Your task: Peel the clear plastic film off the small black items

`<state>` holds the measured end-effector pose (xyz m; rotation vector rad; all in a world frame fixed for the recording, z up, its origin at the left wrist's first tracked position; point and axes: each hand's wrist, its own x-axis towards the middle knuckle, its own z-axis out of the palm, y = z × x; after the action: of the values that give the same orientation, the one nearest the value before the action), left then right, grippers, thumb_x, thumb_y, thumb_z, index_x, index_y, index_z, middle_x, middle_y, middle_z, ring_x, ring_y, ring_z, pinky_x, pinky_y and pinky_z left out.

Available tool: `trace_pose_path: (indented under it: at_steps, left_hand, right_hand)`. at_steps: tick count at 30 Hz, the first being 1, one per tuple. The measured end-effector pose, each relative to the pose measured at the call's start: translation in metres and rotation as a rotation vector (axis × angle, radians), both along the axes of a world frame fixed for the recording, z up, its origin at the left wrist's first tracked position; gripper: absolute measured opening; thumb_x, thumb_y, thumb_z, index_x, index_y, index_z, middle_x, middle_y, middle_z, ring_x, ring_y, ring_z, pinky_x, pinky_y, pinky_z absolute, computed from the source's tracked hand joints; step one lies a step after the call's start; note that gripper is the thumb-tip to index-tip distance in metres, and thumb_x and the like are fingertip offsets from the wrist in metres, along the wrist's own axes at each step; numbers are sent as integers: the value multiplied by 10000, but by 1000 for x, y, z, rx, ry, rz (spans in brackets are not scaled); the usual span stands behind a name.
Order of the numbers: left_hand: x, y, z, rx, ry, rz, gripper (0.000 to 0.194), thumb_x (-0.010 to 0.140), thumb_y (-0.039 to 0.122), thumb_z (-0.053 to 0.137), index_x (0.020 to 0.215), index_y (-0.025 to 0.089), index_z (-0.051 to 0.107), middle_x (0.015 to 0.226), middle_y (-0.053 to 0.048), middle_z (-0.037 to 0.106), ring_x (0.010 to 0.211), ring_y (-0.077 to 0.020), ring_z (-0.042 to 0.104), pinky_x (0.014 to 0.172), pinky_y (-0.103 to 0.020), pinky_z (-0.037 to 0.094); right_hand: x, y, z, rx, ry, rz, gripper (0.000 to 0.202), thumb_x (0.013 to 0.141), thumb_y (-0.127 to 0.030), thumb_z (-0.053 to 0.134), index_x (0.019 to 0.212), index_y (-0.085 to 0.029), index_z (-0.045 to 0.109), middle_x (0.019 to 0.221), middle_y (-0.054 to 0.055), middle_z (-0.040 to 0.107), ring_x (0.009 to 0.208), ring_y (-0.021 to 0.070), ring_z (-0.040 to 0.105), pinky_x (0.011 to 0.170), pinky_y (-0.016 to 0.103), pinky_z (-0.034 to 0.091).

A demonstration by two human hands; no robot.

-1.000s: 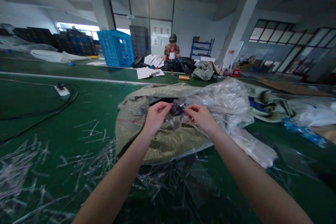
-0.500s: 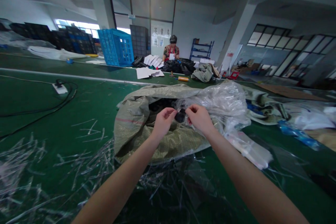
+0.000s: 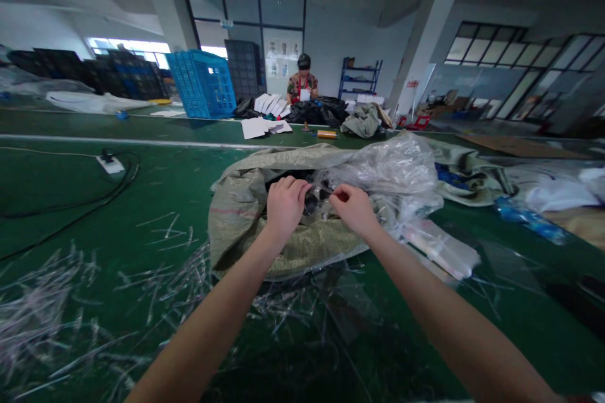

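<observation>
My left hand [image 3: 285, 204] and my right hand [image 3: 353, 208] meet over a grey-green woven sack [image 3: 250, 214] lying open on the green table [image 3: 165, 201]. Between their fingertips they pinch a small clear plastic bag with a small black part [image 3: 312, 200] inside it. The sack's mouth shows more dark parts, partly hidden by my hands. Crumpled clear plastic sheeting [image 3: 392, 170] spills from the sack to the right of my right hand.
Clear plastic strips [image 3: 70, 302] litter the near table. A power strip with black cable [image 3: 109, 164] lies at left. A blue crate [image 3: 202, 84], white sheets [image 3: 262, 127] and a seated person [image 3: 302, 82] are at the far side. More bags [image 3: 529, 201] lie at right.
Both hands drew slightly closer together and lower over the sack mouth, my left fingers curling over the small bagged part. The view shifted a little.
</observation>
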<state>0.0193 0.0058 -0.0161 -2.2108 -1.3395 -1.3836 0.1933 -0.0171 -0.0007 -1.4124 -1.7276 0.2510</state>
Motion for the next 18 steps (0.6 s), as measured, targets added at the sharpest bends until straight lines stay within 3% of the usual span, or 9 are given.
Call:
trace_pose_path:
  at_steps: [9, 18]
  left_hand:
    - [-4, -18, 0, 57, -5, 49, 297, 980, 328, 426, 916, 182, 676, 883, -79, 673, 862, -224, 565, 772, -348, 352]
    - [-15, -19, -1, -4, -21, 26, 281, 973, 324, 437, 923, 183, 674, 895, -83, 667, 888, -227, 567, 810, -349, 365]
  right_hand:
    - [-3, -10, 1, 48, 12, 110, 131, 755, -254, 559, 651, -191, 608, 604, -21, 582, 582, 136, 500, 594, 260, 355]
    - [-8, -18, -6, -29, 115, 180, 166, 770, -290, 573, 642, -191, 610, 616, -20, 591, 591, 137, 508, 577, 256, 361]
